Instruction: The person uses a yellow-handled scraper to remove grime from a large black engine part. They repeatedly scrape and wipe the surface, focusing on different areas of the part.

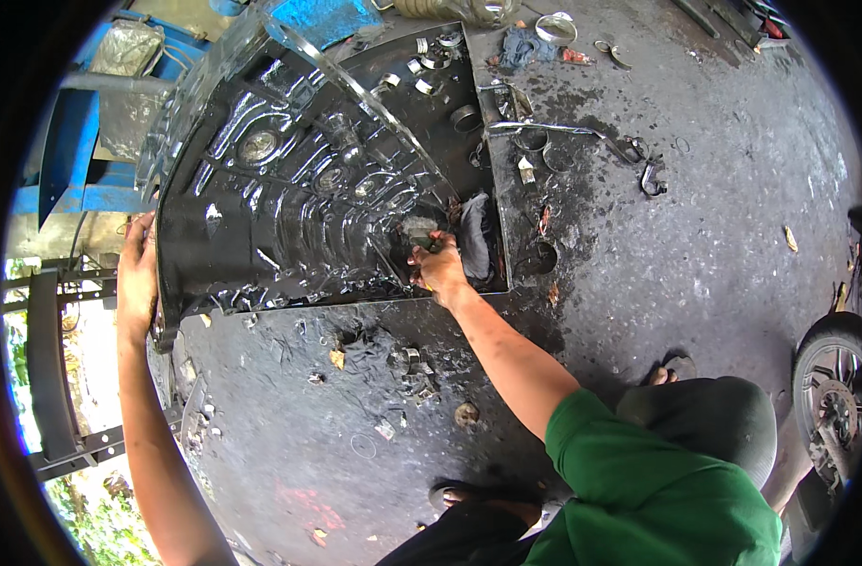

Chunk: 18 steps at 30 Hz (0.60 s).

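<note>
A large black metal casing [289,203], ribbed and shiny with wet, stands tilted over a shallow dark metal tray [393,302]. My left hand [136,278] is closed around its left rim, the fingertips partly hidden behind the edge. At the casing's lower right end my right hand [438,266] has its fingers curled round a small grey-green pad [419,228]; whether this is a sponge or folded cloth I cannot tell. Beside that hand, inside the tray, lies a bunched grey rag [475,236].
Several curved metal shells [421,66] lie in the tray's far part. A bent metal rod [558,127] crosses its right edge. Blue metal framework [63,179] stands at left, a wheel [830,387] at right. Scraps and stains mark the concrete floor [676,208].
</note>
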Each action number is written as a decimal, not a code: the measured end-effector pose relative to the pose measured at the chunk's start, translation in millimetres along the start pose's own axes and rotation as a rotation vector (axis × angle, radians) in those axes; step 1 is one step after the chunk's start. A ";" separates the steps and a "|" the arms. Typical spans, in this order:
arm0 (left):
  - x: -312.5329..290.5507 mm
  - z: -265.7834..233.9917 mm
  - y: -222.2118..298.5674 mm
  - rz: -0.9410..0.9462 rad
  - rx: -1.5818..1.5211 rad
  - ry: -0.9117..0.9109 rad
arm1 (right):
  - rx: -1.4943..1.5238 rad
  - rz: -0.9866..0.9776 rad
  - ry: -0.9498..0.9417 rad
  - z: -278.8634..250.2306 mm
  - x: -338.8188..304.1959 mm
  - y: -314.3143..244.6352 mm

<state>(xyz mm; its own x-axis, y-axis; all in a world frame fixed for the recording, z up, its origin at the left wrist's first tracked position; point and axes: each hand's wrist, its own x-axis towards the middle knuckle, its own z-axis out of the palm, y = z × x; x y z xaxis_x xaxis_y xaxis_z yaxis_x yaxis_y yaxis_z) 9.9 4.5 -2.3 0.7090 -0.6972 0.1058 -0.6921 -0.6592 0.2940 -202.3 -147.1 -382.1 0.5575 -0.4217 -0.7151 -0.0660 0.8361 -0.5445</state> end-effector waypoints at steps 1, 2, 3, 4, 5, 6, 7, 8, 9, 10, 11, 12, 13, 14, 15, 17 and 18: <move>0.3 0.6 -1.0 0.002 0.004 0.002 | -0.226 -0.150 0.128 8.5 4.4 1.7; 3.1 0.7 -2.2 -0.016 0.015 0.015 | -0.472 -0.303 0.266 17.9 8.9 1.5; 3.8 1.1 -4.2 -0.015 -0.008 -0.008 | -0.721 -0.447 0.475 25.2 11.7 2.0; 4.5 0.6 -6.3 -0.024 -0.033 -0.023 | -0.661 -0.356 0.415 29.6 14.7 -0.1; 4.8 0.6 -8.4 -0.039 -0.058 -0.040 | -0.635 -0.323 0.365 33.3 16.8 -1.3; 4.6 0.6 -10.4 -0.041 -0.078 -0.041 | -0.664 -0.249 0.334 31.9 19.9 -4.8; 4.9 0.6 -11.7 -0.041 -0.100 -0.040 | -0.682 -0.233 0.259 31.2 22.4 -7.1; 4.8 0.6 -12.3 -0.053 -0.126 -0.046 | -0.804 -0.276 0.292 25.5 26.5 -10.8; 4.6 0.0 -12.0 -0.047 -0.102 -0.045 | -0.953 -0.248 0.191 21.0 30.1 -13.2; 5.0 -0.1 -11.0 -0.050 -0.085 -0.049 | -1.089 -0.280 0.161 13.8 34.9 -15.1; 4.9 -0.4 -9.4 -0.073 -0.101 -0.047 | -1.328 -0.468 0.126 7.8 39.3 -16.0; 4.0 0.1 -7.7 -0.052 -0.094 -0.045 | -1.354 -0.539 0.093 2.8 43.5 -14.2; 2.8 0.4 -5.9 -0.034 -0.068 -0.032 | -1.402 -0.603 0.114 -2.1 46.8 -12.3; 1.1 0.3 -4.2 -0.032 -0.064 -0.042 | -1.266 -0.456 0.099 -3.0 48.6 -7.6; 1.2 0.5 -2.3 -0.005 -0.067 -0.058 | -1.104 -0.363 0.134 -5.5 50.2 -5.5; -1.5 0.7 -0.3 -0.009 -0.014 -0.028 | -0.844 -0.423 0.276 -2.5 48.8 -2.1; -1.2 1.0 0.2 0.001 0.030 -0.001 | -0.889 -0.418 0.274 1.6 46.8 -3.5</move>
<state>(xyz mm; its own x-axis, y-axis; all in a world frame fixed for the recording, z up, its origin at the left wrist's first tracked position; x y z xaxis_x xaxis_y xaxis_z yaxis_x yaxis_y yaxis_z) 8.8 5.0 -3.4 0.7082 -0.6981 0.1055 -0.6966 -0.6665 0.2657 -174.6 -169.3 -412.9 0.4753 -0.7796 -0.4077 -0.5625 0.0870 -0.8222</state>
